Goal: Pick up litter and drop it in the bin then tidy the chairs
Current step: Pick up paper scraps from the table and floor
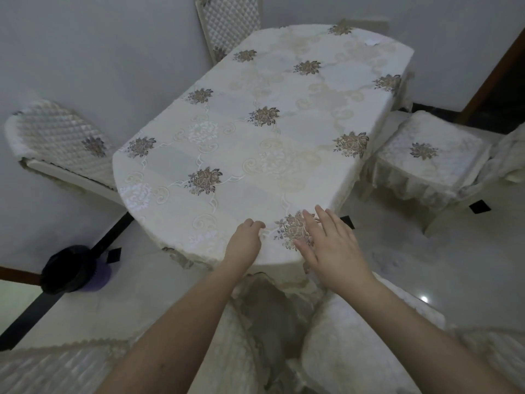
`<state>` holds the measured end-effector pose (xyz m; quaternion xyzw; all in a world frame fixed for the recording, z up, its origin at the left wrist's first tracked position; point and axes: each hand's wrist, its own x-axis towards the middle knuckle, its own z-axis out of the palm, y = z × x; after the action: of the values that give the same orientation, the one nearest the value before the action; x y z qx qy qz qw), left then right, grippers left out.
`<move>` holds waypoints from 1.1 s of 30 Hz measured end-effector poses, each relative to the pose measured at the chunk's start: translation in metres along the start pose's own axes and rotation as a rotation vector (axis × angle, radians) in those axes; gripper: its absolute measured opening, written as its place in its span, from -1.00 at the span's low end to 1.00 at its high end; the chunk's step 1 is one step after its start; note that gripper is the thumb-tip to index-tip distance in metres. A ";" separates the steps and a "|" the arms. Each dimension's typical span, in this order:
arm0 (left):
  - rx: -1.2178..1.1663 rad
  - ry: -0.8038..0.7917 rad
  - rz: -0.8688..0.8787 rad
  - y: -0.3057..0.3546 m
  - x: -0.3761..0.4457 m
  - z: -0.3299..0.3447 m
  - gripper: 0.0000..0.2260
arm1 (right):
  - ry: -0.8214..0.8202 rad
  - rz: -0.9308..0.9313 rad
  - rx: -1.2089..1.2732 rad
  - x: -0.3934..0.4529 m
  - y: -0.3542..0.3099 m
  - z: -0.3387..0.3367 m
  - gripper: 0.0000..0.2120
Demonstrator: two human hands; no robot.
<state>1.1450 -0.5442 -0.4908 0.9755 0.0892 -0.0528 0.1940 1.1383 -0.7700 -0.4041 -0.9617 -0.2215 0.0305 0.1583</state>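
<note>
- Bin [68, 268]: dark bag-lined bin on the floor at near left, against the wall, well apart from the hands. Purple body shows under the bag.
- Left chair [61, 140]: quilted cover, tucked at the table's left side, back toward the wall. Looks about in place.
- Far chair [228, 24]: only the quilted back shows, behind the table's far-left end.
- Table [284, 115]: oval, covered by a cream embroidered cloth with brown flower motifs.
- Left hand [245, 243]: at the near table edge, fingers curled, seems to pinch a small white scrap [262, 230]; scrap mostly hidden, so grip is a judgement.
- Right hand [326, 245]: fingers straight and spread, palm down, lying flat on the cloth over a flower motif, gripping nothing.
- White scrap of litter [372, 41]: small, pale, on the far right end of the table, well away from both hands.
- Handling: litter looks like paper or tissue, so light, soft, crushable, no slip risk. Best pinched at an edge with fingertips; the cloth may lift with it, so the flat hand can hold the cloth down.
- Near chair [355, 342]: cushioned back just under the forearms, close to the table.
- Right chair [429, 155]: pulled out from the table, padded seat with frilled skirt exposed. Likely needs pushing in. Chairs judged rigid and fairly heavy; take by the backrest top, not the loose cover.
</note>
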 end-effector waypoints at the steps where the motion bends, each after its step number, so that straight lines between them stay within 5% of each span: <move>1: -0.039 0.006 0.010 0.002 -0.004 -0.005 -0.69 | -0.008 0.001 0.002 -0.004 -0.002 -0.004 -0.33; 6: -0.271 0.098 0.063 0.018 -0.045 -0.046 -0.87 | 0.030 0.015 0.010 -0.030 -0.021 -0.023 -0.32; 15: -0.661 0.151 0.089 0.037 -0.155 -0.104 -0.89 | 0.147 0.109 0.004 -0.102 -0.073 -0.060 -0.38; 25: -0.829 0.004 0.240 0.028 -0.274 -0.147 -0.81 | 0.284 0.179 -0.018 -0.232 -0.150 -0.085 -0.37; 33: -0.848 -0.157 0.413 0.099 -0.326 -0.133 -0.69 | 0.324 0.380 -0.066 -0.332 -0.127 -0.102 -0.38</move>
<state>0.8549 -0.6330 -0.2870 0.8006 -0.1080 -0.0458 0.5876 0.8000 -0.8362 -0.2703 -0.9831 -0.0095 -0.1019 0.1518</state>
